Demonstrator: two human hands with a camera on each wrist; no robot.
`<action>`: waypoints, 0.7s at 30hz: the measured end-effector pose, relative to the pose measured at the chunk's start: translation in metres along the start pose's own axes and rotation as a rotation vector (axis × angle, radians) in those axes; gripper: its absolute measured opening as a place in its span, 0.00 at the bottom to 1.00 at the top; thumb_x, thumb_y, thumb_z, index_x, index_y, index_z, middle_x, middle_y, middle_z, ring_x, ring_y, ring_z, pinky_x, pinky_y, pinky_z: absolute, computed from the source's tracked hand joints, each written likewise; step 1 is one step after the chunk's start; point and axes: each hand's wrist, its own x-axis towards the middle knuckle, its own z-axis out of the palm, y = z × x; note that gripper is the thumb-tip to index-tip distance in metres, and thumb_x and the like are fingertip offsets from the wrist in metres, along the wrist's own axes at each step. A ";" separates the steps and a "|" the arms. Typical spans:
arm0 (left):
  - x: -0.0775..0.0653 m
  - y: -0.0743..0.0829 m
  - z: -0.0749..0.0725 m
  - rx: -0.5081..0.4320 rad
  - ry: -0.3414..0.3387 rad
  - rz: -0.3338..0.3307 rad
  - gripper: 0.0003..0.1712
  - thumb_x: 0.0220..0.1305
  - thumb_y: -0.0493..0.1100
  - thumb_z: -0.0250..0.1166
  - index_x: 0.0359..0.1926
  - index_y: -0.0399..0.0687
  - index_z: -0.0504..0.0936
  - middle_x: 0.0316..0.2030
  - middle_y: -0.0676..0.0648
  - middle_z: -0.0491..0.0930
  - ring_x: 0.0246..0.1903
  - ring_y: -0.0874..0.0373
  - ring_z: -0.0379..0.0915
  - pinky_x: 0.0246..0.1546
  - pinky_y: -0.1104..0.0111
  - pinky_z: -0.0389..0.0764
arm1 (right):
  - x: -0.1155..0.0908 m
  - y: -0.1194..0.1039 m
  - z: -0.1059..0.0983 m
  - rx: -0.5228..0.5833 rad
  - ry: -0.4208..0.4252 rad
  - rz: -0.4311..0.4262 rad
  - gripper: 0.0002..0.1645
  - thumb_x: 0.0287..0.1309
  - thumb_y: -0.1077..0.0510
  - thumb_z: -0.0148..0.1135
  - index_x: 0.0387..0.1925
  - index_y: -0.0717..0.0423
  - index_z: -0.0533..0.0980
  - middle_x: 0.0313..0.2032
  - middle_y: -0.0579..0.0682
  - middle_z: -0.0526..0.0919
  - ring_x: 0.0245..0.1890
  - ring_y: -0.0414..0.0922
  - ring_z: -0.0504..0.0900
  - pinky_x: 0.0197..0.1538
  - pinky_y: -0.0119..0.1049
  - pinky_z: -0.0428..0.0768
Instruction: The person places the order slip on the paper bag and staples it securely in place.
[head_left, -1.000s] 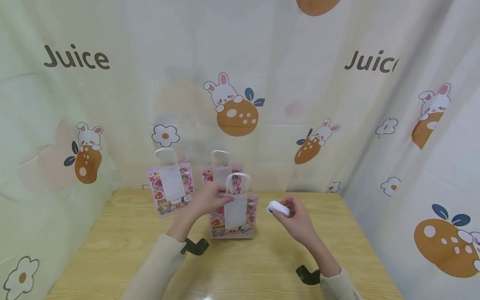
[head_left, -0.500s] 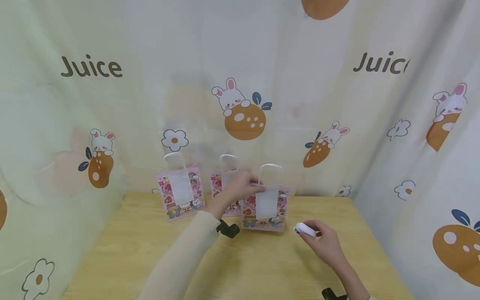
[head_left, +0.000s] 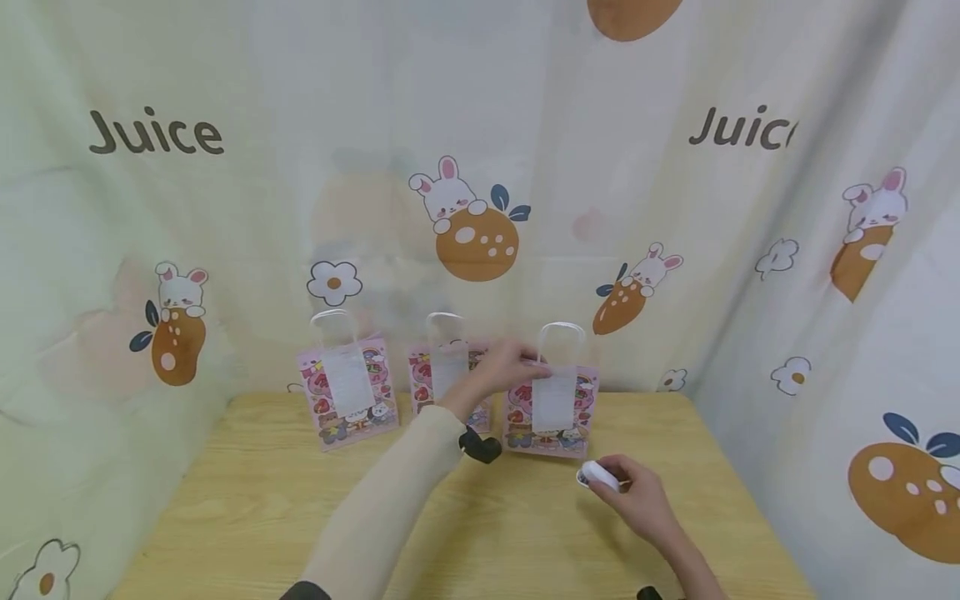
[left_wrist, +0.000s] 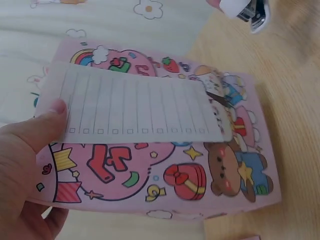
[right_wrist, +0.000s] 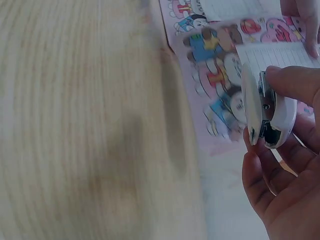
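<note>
My left hand (head_left: 506, 367) grips the upper left edge of a pink cartoon-print paper gift bag (left_wrist: 185, 180), thumb in front and fingers behind. Under the thumb lies a white lined note (left_wrist: 140, 107) that covers the middle of the bag's face. White looped handles (head_left: 562, 325) rise from its top. A small white stapler (right_wrist: 285, 115) is held between the thumb and fingers of my right hand (head_left: 637, 500), low in front of the bag's right corner. The metal inside of the stapler shows between its two white halves.
Two similar pink bags with white notes, a left one (head_left: 330, 429) and a middle one (head_left: 422, 375), stand at the back of the wooden table (head_left: 262, 500). My left forearm partly covers the middle bag. A printed curtain (head_left: 570, 192) hangs behind.
My left hand has carried the gripped bag rightward and slightly back, from in front of the middle bag to its right. My right hand has moved right and closer with the stapler.
</note>
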 end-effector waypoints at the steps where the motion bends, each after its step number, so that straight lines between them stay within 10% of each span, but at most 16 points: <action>1: 0.002 0.000 0.001 -0.011 -0.001 0.000 0.09 0.62 0.49 0.69 0.29 0.51 0.85 0.23 0.52 0.81 0.20 0.62 0.68 0.21 0.71 0.71 | -0.001 0.000 0.000 0.009 -0.008 0.005 0.18 0.50 0.59 0.75 0.43 0.59 0.79 0.36 0.49 0.83 0.36 0.43 0.79 0.36 0.31 0.79; 21: 0.011 -0.007 -0.008 -0.023 0.017 -0.179 0.06 0.61 0.46 0.70 0.32 0.50 0.85 0.28 0.53 0.81 0.30 0.60 0.74 0.32 0.69 0.76 | -0.002 0.010 0.003 0.058 -0.046 0.061 0.18 0.49 0.61 0.75 0.43 0.59 0.80 0.36 0.49 0.84 0.35 0.43 0.80 0.36 0.31 0.79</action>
